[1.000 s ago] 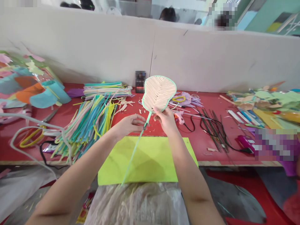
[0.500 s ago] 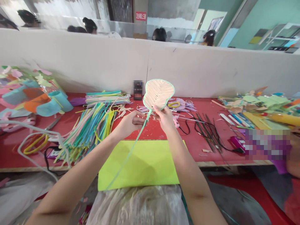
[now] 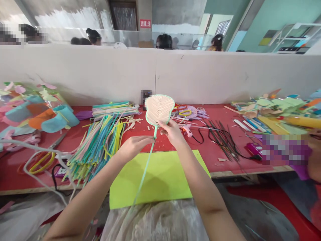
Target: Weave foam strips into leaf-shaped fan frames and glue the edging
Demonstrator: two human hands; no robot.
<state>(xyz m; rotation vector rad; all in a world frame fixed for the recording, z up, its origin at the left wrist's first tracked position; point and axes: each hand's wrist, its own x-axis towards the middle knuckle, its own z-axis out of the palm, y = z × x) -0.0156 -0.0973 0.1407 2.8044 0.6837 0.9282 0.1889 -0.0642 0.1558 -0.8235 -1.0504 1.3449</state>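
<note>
A small hand fan (image 3: 160,108), cream with slanting ribs and a mint-green rim, stands upright above the table. My right hand (image 3: 172,132) pinches its lower edge between thumb and fingers. At the wrapped green handle (image 3: 155,131), my left hand (image 3: 136,145) has its fingertips closed on the lower end. From there a long mint-green strip (image 3: 142,179) trails down toward my lap. Beneath both hands lies a lime-yellow sheet (image 3: 155,180), partly over the table's front edge.
Left on the red table (image 3: 100,197) edge side are bundled coloured strips (image 3: 97,144), yellow-handled scissors (image 3: 43,162) and paper rolls (image 3: 41,117). A pink glue gun (image 3: 187,130), dark stems (image 3: 223,140) and markers (image 3: 250,125) lie right. A white partition (image 3: 112,73) stands behind.
The fan has come lower and a little left in view, and stands straighter. My left hand has moved down along the handle, its fingers now straighter. The view has tilted up slightly.
</note>
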